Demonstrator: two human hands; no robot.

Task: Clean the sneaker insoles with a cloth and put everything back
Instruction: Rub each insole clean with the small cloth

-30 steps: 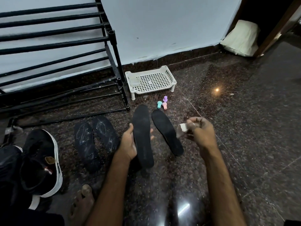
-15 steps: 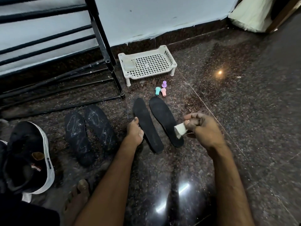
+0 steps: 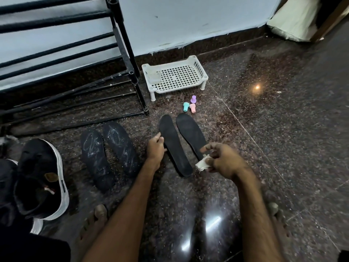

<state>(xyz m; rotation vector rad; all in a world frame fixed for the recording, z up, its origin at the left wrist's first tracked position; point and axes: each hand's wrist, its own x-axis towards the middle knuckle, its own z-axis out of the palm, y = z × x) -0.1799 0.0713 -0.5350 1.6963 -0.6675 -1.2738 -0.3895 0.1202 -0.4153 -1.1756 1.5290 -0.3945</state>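
Two plain black insoles lie side by side on the floor, the left insole (image 3: 173, 144) and the right insole (image 3: 190, 133). My left hand (image 3: 155, 148) grips the left insole's outer edge with curled fingers. My right hand (image 3: 223, 159) pinches a small white cloth (image 3: 202, 165) just over the heel end of the right insole. Two more insoles with white smears, one (image 3: 96, 157) and the other (image 3: 120, 146), lie further left. A black sneaker with a white sole (image 3: 41, 178) stands at the far left.
A white perforated tray (image 3: 200, 69) stands by the wall, with three small coloured caps (image 3: 189, 105) in front of it. A black shoe rack (image 3: 124, 53) fills the upper left. A pale sack (image 3: 294, 21) lies at top right. My bare feet (image 3: 96, 218) rest on the dark granite floor.
The left insole, held up a second ago, now lies flat on the floor. My right hand with the cloth has come down toward the right insole's heel.
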